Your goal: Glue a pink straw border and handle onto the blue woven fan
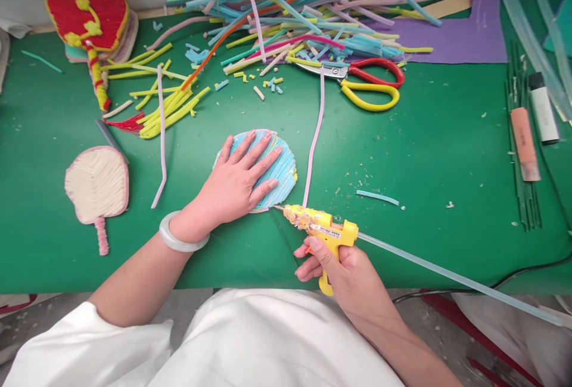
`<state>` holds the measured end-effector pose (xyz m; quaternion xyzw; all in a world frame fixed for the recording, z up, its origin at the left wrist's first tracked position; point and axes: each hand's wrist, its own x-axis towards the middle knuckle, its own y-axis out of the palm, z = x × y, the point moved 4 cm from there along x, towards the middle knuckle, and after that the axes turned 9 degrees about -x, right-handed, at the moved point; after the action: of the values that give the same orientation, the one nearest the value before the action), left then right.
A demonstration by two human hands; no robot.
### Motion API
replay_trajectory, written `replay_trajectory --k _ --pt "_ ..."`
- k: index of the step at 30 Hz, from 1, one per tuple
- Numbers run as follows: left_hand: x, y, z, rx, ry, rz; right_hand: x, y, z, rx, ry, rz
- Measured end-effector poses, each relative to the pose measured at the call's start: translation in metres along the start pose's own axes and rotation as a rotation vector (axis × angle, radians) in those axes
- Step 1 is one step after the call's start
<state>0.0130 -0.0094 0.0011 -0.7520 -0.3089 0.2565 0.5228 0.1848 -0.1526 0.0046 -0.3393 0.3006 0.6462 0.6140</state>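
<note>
My left hand (pixel 241 181) lies flat with spread fingers on a round fan-shaped piece (pixel 286 164) covered in light blue strips, with pink along part of its edge. In my right hand (pixel 342 268) is a yellow hot glue gun (pixel 319 223), its nozzle at the lower edge of the blue piece. Whether the tip touches the piece I cannot tell. A long clear glue stick (pixel 424 262) runs out of the gun's back to the right. A thin dark wire (pixel 285 235) reaches down from the piece. Right of it lies a pink fuzzy strip (pixel 315 134).
Cut fuzzy strips (pixel 286 12) in many colours are heaped at the back, beside scissors (pixel 373 86) and a purple sheet (pixel 456 36). A cream fan (pixel 97 184) and a red fan (pixel 89 12) lie left. Wires (pixel 521 89), a white marker (pixel 544 107) and a black cord (pixel 531 269) are right.
</note>
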Motion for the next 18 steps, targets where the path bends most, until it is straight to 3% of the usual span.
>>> replay_trajectory --k 18 --pt "0.0000 0.0001 0.0003 0.003 0.006 -0.004 0.0009 -0.0001 -0.0028 0.001 -0.012 0.006"
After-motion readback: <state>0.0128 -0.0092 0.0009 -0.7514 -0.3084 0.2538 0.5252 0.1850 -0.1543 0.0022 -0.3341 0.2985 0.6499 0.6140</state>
